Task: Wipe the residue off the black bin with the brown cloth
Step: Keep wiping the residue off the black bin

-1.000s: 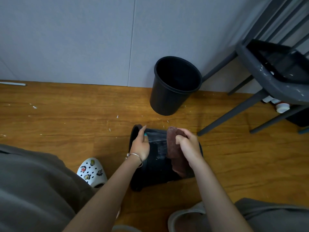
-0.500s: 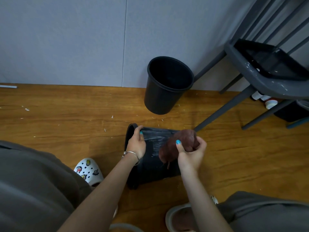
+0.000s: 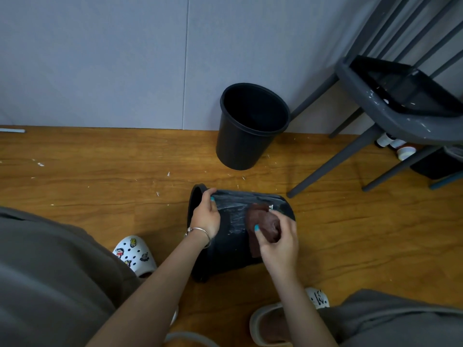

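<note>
- Black plastic bin (image 3: 233,249) lying sideways on wooden floor (image 3: 100,176), rim clamped by left hand (image 3: 206,216).
- Bunched brown cloth (image 3: 263,222) gripped in right hand (image 3: 279,242): press firmly, sweep along whitish streaks (image 3: 234,209), rotate bin gradually.

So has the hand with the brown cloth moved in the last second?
Yes. The right hand with the brown cloth slid down the lying bin, away from the wall.

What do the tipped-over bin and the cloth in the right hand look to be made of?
Black bin: likely plastic, smooth and slightly glossy, with a moulded rim and whitish smears showing on its side. Brown cloth: soft fabric, matte, bunching and folding in the right hand; exact fibre unclear.
</note>
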A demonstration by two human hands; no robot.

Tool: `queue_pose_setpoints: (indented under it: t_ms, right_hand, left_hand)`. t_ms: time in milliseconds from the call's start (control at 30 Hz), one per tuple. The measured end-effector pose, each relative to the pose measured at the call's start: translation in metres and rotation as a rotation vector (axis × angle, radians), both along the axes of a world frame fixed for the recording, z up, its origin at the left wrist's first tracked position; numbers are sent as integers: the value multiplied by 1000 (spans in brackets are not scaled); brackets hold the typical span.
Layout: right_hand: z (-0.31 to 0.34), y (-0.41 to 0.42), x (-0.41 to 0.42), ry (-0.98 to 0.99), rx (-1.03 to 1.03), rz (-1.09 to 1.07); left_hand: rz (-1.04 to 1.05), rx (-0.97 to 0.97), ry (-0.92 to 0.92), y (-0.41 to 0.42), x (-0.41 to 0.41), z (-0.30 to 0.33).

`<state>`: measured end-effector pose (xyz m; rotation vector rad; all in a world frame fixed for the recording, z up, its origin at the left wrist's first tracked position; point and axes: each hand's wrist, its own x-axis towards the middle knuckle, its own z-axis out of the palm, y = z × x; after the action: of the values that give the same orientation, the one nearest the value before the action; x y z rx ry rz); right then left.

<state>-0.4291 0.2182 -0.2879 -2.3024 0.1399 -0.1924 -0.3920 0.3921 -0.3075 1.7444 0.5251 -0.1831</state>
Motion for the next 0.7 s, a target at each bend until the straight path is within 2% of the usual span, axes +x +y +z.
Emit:
queue_pose_setpoints:
  t_ms: [200, 300, 400, 467, 600, 700]
  right_hand:
    - [17, 4, 19, 307, 6, -50]
    - [6, 25, 28, 361, -129, -101]
    - [-8, 30, 38, 282, -333, -149]
    - [-14, 31, 34, 178, -339, -138]
    - [-24, 51, 18, 55, -294, 104]
    - [-26, 34, 27, 112, -320, 211]
  left_hand:
    - [109, -89, -20, -6, 4, -1]
    - [121, -60, -104, -6, -3, -4]
    - [127, 13, -133, -6, -3, -7]
    - [170, 0, -115, -6, 3, -6]
    - [171, -4, -85, -1, 10, -8]
    - [105, 5, -71, 3, 8, -11]
